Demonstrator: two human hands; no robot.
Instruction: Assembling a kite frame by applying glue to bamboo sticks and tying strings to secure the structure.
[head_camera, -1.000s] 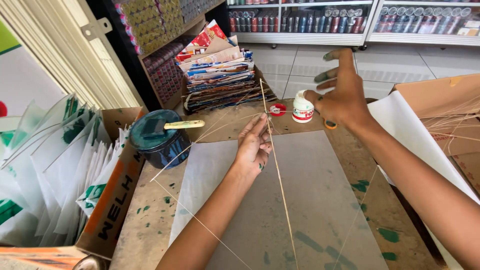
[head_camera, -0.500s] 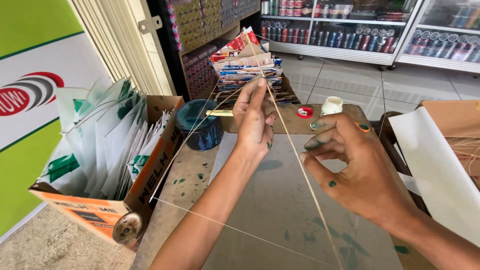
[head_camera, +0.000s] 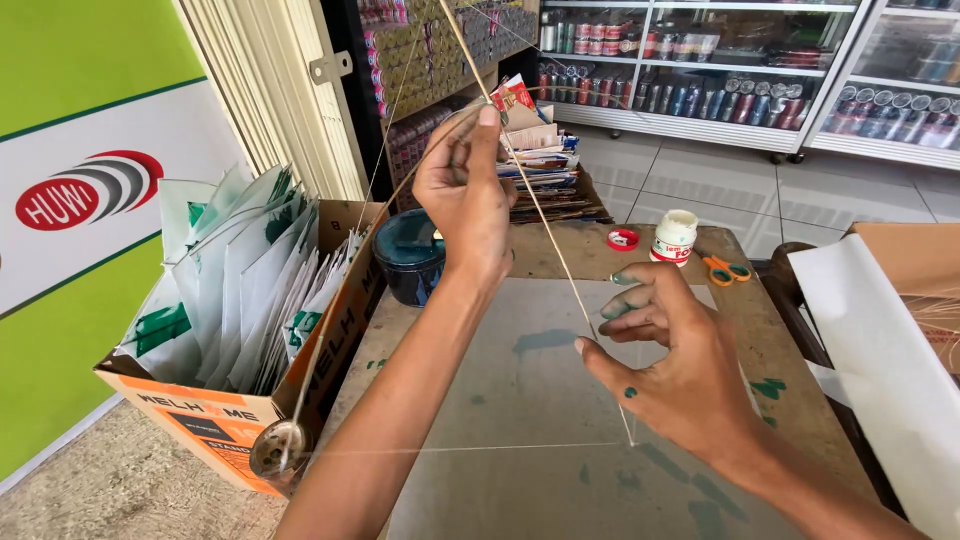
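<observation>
Bamboo stick slanting between two bare hands above a glue-stained table.

Left hand pinches its upper part, raised; right hand, nearer, fingers loosely spread, touches its lower part. Cardboard box of white-green paper sheets stands left; white bottle, red cap, orange scissors lie beyond.

Pale tan stick; dk teal pot; orange-handled scissors; red cap; white bottle.
</observation>
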